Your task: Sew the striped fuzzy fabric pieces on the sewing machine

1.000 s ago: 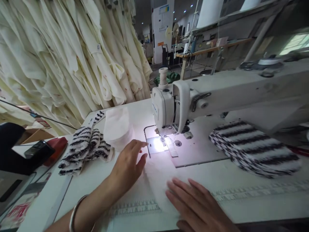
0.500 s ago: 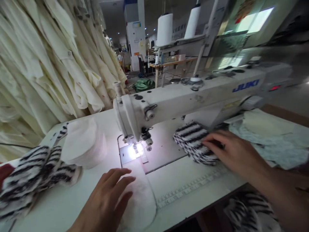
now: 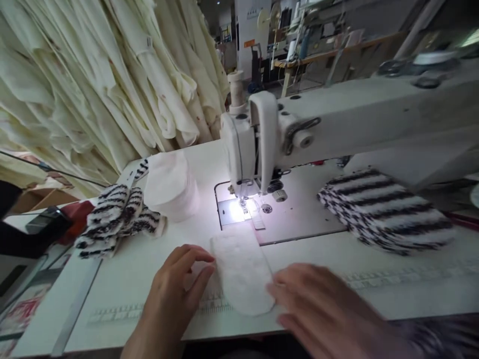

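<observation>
A white oval fabric piece point(image 3: 243, 271) lies flat on the table in front of the sewing machine's lit needle plate point(image 3: 235, 212). My left hand point(image 3: 175, 289) rests on the table with its fingers apart, fingertips at the piece's left edge. My right hand point(image 3: 318, 309) is blurred by motion; its fingers are stretched out and touch the piece's lower right edge. Neither hand visibly holds anything. The sewing machine head point(image 3: 254, 144) stands just behind the piece.
A stack of black-and-white striped pieces point(image 3: 385, 209) sits right of the needle under the machine arm. More striped pieces point(image 3: 116, 219) and a stack of white pads point(image 3: 172, 187) lie to the left. Cream fabric point(image 3: 93, 75) hangs behind. A printed ruler point(image 3: 392, 279) runs along the table's front edge.
My right hand has come back from the striped stack on the right to the white piece. The view swung back left. My left hand stayed beside the white piece.
</observation>
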Action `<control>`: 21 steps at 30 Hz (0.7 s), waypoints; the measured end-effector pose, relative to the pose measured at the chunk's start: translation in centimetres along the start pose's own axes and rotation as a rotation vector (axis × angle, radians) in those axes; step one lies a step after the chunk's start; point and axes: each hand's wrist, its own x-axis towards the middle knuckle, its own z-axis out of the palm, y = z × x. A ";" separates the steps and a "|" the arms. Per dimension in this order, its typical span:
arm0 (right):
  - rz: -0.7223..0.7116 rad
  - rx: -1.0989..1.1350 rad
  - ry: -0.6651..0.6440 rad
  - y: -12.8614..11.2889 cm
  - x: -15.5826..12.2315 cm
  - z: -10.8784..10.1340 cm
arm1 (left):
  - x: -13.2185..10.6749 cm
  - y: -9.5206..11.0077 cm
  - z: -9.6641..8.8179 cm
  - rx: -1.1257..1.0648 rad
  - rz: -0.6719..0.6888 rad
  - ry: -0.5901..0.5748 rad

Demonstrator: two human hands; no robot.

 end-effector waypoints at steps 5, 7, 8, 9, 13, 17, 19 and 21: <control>0.168 0.251 0.009 -2.6 2.4 3.5 | -0.5 -0.1 2.0 -0.237 0.189 0.001; 0.467 0.622 -0.078 -2.5 3.6 2.5 | -0.3 0.4 2.1 -0.403 0.140 -0.013; 0.621 0.810 -0.122 -2.5 4.1 1.9 | -0.2 0.8 2.0 -0.523 0.039 -0.049; 0.761 0.970 -0.149 -2.5 4.5 1.2 | 0.0 1.1 1.7 -0.665 -0.098 -0.094; 1.028 1.224 -0.138 -2.7 5.1 0.2 | 0.6 2.1 0.3 -1.123 -0.499 -0.242; 0.964 1.151 -0.195 -3.2 5.2 0.8 | 0.9 2.5 0.1 -1.131 -0.495 -0.298; 0.980 1.156 -0.239 -3.4 5.3 0.9 | 0.9 2.5 0.1 -1.125 -0.489 -0.289; 1.044 1.178 -0.239 -3.6 5.4 0.9 | 0.9 2.5 -0.1 -1.112 -0.504 -0.266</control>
